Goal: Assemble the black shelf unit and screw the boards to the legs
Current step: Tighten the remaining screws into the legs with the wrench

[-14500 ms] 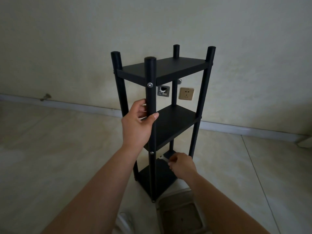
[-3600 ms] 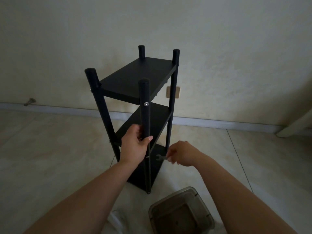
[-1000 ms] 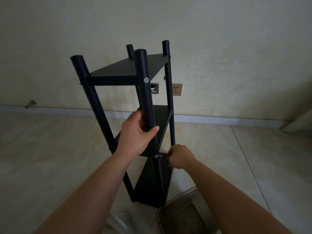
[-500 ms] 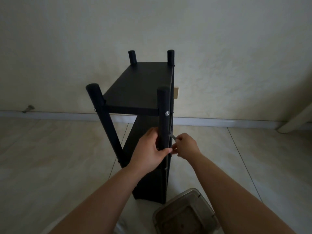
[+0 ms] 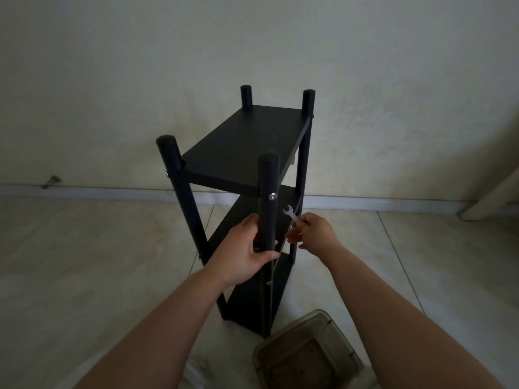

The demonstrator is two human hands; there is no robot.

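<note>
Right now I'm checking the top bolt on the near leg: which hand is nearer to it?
Right. The right hand holds the wrench just below-right of the bolt; the left hand grips the leg farther down.

The tall black shelf unit looks matt and smooth, its round leg in the left grip bearing a shiny metal screw head. The small flat spanner pinched in the right grip is bright bare metal. Below both, the pale floor tiles show a faint sheen.

Moved my right hand up off the lower bolt, wrench now just under the top screw.
</note>
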